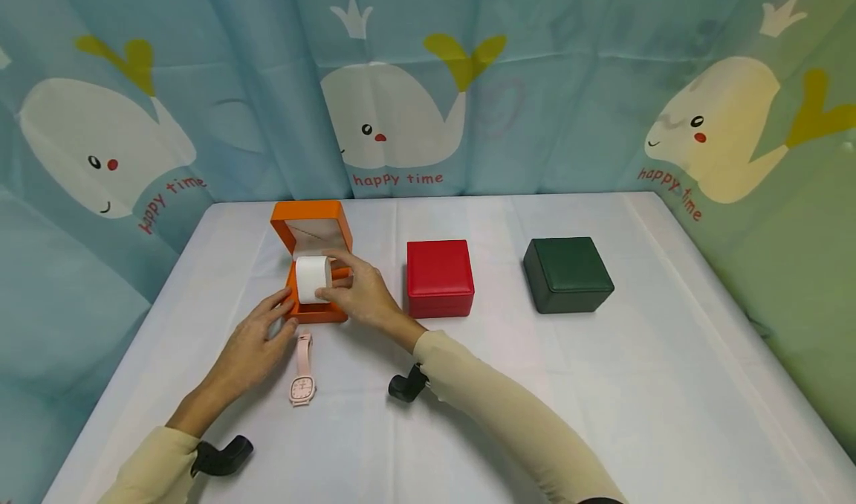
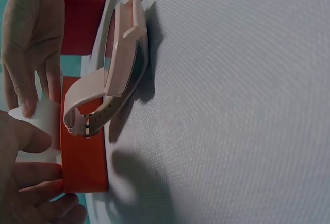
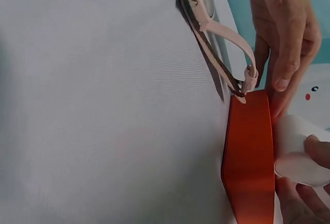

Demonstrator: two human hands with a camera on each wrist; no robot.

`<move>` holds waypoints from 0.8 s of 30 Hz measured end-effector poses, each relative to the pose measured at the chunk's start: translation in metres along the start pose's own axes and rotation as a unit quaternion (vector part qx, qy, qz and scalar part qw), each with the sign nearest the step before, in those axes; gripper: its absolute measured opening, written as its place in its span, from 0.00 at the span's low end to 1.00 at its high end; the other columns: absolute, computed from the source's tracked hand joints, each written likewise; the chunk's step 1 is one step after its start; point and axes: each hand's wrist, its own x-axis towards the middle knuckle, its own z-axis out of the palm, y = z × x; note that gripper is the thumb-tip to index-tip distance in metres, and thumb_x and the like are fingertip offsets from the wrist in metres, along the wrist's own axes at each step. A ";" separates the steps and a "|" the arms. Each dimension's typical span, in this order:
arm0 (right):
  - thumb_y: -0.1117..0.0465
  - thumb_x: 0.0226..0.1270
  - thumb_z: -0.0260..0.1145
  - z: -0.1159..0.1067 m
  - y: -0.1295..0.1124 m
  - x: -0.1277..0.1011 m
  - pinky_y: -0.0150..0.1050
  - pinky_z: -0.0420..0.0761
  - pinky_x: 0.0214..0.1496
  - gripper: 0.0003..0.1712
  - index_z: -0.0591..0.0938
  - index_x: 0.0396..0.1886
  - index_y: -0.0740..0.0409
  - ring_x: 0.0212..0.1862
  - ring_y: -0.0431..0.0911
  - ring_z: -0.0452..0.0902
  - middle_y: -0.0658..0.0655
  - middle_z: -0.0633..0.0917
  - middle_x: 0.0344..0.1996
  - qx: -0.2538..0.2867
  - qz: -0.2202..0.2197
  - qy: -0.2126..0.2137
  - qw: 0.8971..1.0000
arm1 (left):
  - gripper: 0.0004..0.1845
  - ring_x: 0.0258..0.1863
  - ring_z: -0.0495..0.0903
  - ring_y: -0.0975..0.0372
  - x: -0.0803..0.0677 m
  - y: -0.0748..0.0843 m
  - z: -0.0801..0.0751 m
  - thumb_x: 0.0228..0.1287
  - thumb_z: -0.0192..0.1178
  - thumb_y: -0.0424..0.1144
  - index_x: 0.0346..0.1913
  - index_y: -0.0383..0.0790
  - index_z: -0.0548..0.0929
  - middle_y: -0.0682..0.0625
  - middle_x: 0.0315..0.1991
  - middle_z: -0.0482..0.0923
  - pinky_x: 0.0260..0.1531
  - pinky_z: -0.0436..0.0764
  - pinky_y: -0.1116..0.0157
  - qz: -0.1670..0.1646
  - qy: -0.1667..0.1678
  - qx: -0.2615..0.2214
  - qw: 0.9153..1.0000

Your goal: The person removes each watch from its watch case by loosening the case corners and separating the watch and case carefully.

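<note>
An orange watch box [image 1: 319, 315] stands with its lid raised at the back left of the table. My right hand [image 1: 366, 293] pinches a white watch cushion [image 1: 310, 281] between thumb and fingers, at the mouth of the box. Against the left side of the box rest the fingertips of my left hand [image 1: 250, 346], its fingers extended. A pink wristwatch [image 1: 302, 386] lies just in front of the box, dial toward me. The left wrist view shows its buckled strap [image 2: 85, 92] overlapping the orange front wall.
To the right of the orange box sits a closed red box [image 1: 439, 277], and farther right a closed dark green box [image 1: 568, 273]. A white cloth [image 1: 508, 385] covers the table. Behind it hangs a blue-green curtain [image 1: 555, 117] with whale prints.
</note>
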 end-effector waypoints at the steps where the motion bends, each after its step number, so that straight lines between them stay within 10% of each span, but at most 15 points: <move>1: 0.73 0.61 0.75 0.001 0.000 0.000 0.31 0.83 0.45 0.36 0.74 0.69 0.59 0.47 0.47 0.85 0.59 0.80 0.53 -0.004 -0.004 -0.001 1.000 | 0.26 0.71 0.61 0.37 0.000 0.000 0.000 0.77 0.56 0.37 0.66 0.18 0.71 0.35 0.74 0.62 0.63 0.63 0.36 -0.001 -0.002 -0.001 1.000; 15: 0.74 0.63 0.73 0.007 0.005 0.004 0.30 0.82 0.47 0.35 0.72 0.69 0.59 0.49 0.48 0.84 0.60 0.78 0.55 -0.024 -0.001 -0.006 1.000 | 0.27 0.71 0.62 0.37 0.003 0.001 -0.002 0.74 0.59 0.36 0.65 0.17 0.72 0.35 0.73 0.63 0.64 0.63 0.36 -0.010 -0.019 0.011 1.000; 24: 0.66 0.63 0.76 0.009 0.003 0.011 0.27 0.79 0.47 0.32 0.77 0.67 0.62 0.47 0.44 0.83 0.58 0.82 0.55 -0.162 -0.044 -0.012 0.986 | 0.27 0.70 0.63 0.36 0.005 0.006 -0.006 0.72 0.61 0.35 0.65 0.18 0.72 0.32 0.72 0.64 0.64 0.64 0.37 -0.011 -0.040 0.041 0.998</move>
